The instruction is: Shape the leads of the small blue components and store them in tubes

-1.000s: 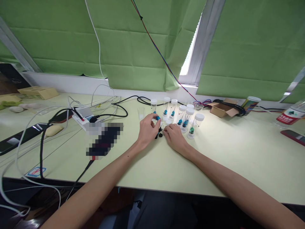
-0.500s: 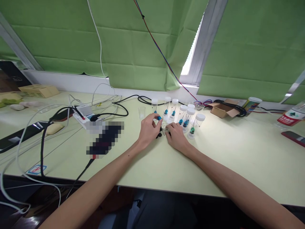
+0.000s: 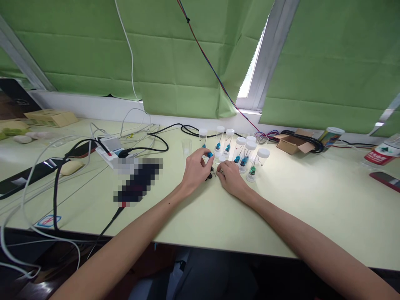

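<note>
My left hand (image 3: 196,167) pinches a small shiny blue piece (image 3: 210,154) between thumb and fingers, a little above the table. Close beside it, my right hand (image 3: 231,175) is closed, with its fingertips near thin metal pins (image 3: 215,171); whether it grips one is too small to make out. Small black parts (image 3: 209,176) lie under my left thumb. Around both hands stand several clear tubes with white caps, such as one (image 3: 219,137) with a blue piece on a thin stem and one (image 3: 251,170) with a green piece. An uncapped clear tube (image 3: 186,148) stands left of them.
A power strip (image 3: 108,152) with tangled cables and a pixelated dark device (image 3: 139,181) lie to the left. Towards the back right are a small cardboard box (image 3: 290,143) with black cable and a can (image 3: 331,138). A bottle (image 3: 383,153) and a red-edged phone (image 3: 386,181) sit far right.
Both hands stay almost in place. My right fingertips have shifted very slightly, and the blue piece in my left hand is nearly unmoved.
</note>
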### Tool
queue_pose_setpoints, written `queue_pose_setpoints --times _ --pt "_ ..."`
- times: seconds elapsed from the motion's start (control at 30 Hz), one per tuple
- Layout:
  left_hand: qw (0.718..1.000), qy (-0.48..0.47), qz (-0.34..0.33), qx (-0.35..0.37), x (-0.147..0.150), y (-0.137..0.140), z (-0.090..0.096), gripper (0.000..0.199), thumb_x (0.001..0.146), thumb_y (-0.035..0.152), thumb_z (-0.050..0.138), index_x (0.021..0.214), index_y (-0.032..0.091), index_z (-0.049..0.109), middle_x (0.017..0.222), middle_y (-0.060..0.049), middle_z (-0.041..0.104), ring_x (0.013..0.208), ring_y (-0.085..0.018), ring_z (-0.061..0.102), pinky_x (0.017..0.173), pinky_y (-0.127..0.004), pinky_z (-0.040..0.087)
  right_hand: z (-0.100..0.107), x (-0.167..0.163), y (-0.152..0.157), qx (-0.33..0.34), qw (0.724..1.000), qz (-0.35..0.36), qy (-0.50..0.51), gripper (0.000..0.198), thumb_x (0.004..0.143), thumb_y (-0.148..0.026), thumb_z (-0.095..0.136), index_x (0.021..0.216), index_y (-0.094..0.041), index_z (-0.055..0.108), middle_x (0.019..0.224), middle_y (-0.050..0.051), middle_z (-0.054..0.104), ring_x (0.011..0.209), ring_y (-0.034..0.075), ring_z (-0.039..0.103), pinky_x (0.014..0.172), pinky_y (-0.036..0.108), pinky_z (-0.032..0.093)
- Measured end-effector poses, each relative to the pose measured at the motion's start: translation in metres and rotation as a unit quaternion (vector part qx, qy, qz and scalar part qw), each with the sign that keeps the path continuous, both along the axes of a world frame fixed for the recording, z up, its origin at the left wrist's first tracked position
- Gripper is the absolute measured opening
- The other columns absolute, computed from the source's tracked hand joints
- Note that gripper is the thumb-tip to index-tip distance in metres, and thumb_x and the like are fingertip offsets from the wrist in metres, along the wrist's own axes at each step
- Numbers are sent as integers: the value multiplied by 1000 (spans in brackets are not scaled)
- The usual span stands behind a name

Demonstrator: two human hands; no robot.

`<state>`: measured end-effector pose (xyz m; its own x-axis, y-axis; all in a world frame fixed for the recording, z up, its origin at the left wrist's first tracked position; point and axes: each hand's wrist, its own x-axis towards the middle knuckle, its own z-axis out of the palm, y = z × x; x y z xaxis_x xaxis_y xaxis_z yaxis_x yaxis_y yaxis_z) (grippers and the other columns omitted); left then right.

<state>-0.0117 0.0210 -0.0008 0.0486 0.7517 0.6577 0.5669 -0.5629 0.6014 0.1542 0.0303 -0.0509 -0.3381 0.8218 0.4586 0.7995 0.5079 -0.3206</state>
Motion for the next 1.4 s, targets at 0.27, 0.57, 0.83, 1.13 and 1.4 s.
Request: queue_pose_setpoints --times 0.27,0.57,0.83,1.13,1.4 --pt "1000 -1 -6 3 0 -1 0 10 88 28 59 93 20 63 92 -1 70 47 -7 49 60 -27 47 3 3 3 16 1000 -8 -8 6 93 -13 55 92 -18 58 96 9 63 90 24 52 82 35 39" --pt "1000 5 -3 5 -1 0 0 10 88 29 60 93 20 63 91 -1 71 48 -7 49 60 -27 47 12 4 -4 32 998 1 46 11 94 -15 51 87 -19 58 87 7 66 84 23 56 76 34 44" --pt "998 49 -29 -17 -1 5 -6 12 88 30 59 93 20 64 91 -2 71 54 -10 54 59 -27 47 22 2 -15 108 980 18 167 14 95 -21 53 84 -20 62 82 5 63 81 19 58 74 32 46" --pt "993 87 -61 -43 -1 4 -7 12 88 29 57 91 21 65 89 -3 71 59 -14 59 61 -30 48 26 2 -19 104 952 41 285 15 94 -27 55 84 -20 65 79 4 62 68 15 58 65 30 50" --pt "991 112 -62 -39 -1 4 -7 8 87 26 58 90 21 65 84 -1 71 60 -14 59 63 -30 47 25 1 -19 51 929 16 365 19 95 -37 55 87 -21 61 73 2 65 63 14 59 62 28 51"
